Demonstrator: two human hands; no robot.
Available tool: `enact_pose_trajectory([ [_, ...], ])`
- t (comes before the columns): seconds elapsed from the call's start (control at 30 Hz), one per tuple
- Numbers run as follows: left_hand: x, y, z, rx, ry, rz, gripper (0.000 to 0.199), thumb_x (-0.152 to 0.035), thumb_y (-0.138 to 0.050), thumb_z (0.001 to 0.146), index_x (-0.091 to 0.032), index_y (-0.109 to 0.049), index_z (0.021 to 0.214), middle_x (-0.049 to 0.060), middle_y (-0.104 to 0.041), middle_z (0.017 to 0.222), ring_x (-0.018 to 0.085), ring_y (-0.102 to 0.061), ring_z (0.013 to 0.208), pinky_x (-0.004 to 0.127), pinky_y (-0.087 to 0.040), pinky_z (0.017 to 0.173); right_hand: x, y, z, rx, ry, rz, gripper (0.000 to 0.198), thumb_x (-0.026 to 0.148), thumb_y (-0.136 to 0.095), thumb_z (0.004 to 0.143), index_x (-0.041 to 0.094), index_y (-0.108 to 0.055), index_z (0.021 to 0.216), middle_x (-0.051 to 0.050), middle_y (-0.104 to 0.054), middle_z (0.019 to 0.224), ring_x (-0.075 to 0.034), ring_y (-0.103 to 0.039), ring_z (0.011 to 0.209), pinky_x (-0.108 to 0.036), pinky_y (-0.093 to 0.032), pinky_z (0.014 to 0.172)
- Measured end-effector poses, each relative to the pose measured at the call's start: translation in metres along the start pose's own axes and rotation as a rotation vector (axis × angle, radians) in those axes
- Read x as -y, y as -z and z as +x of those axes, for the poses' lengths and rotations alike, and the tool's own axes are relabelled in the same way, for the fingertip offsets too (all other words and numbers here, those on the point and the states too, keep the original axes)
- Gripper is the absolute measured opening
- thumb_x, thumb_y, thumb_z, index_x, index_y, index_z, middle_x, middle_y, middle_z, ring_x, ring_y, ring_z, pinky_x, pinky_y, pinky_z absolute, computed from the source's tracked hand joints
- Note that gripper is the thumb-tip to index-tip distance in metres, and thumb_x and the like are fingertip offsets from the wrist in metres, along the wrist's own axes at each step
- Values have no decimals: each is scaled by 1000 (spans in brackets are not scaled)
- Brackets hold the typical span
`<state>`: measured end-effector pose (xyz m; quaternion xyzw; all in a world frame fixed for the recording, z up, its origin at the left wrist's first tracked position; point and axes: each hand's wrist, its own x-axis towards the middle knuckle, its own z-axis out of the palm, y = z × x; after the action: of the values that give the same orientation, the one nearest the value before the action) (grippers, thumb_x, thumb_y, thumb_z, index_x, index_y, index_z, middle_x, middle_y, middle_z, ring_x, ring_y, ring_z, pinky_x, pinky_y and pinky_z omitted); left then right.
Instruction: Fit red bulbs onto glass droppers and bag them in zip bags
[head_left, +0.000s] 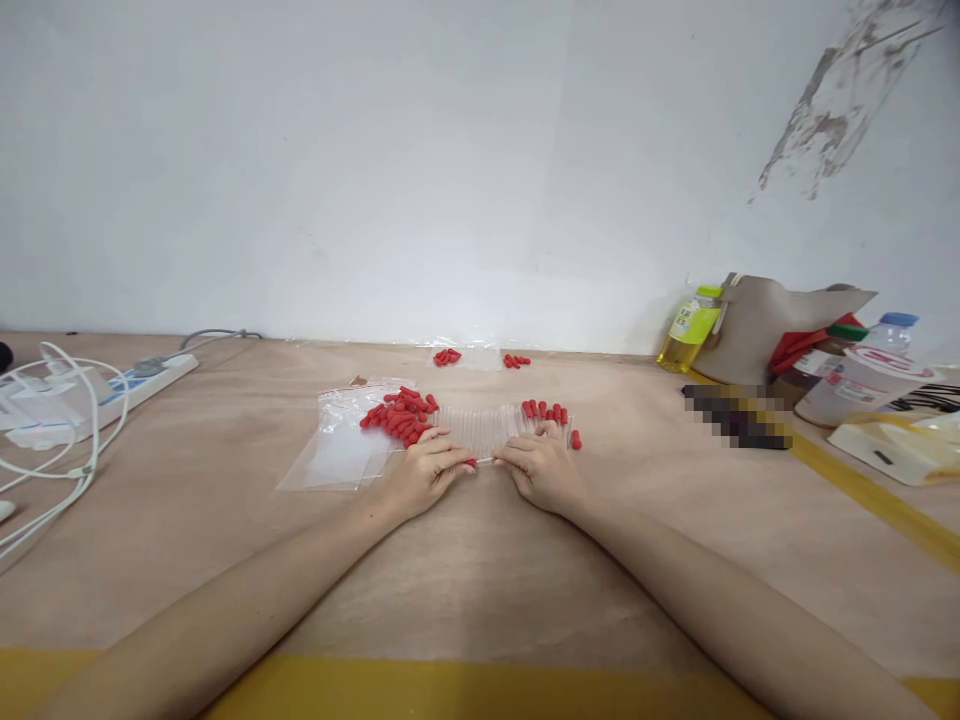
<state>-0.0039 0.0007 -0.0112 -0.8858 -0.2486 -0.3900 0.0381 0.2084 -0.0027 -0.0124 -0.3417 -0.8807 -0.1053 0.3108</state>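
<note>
Toward six o'clock from the clear tubes [477,430], the left hand [433,468] pinches a red cap [471,462] and the right hand [543,471] a single tube [486,461], seemingly a fitting step calling for a straight, steady push.

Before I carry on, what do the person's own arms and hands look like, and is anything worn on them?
The bare left hand and bare right hand have no gloves. The left forearm and right forearm taper toward wrists without watch or bracelet; no sleeves show. Thin rings would be hard to make out.
</note>
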Motion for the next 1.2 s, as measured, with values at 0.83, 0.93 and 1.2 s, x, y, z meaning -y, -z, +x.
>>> enact_pose_trajectory([
  [0.83,-10,4,2,104,-21,47,12,-23,-50,84,-17,-59,87,0,-64,72,11,-55,65,36,-34,90,17,3,2,159,-114,111,23,26,-43,87,20,-63,79,0,-65,72,-10,-51,61,-29,-21,68],
  [0.93,-10,4,3,129,-17,59,14,-24,-48,85,-18,-60,89,1,-64,72,11,-56,66,37,-33,90,18,2,3,175,-113,104,23,26,-42,87,21,-63,81,0,-65,74,-10,-51,62,-29,-23,69],
  [1.2,-8,3,5,89,93,83,20,-33,-55,81,-21,-58,96,3,-65,90,16,-57,83,40,-29,93,16,25,22,255,-61,-126,24,27,-43,86,17,-63,76,-7,-63,80,-17,-52,80,-31,-26,72],
])
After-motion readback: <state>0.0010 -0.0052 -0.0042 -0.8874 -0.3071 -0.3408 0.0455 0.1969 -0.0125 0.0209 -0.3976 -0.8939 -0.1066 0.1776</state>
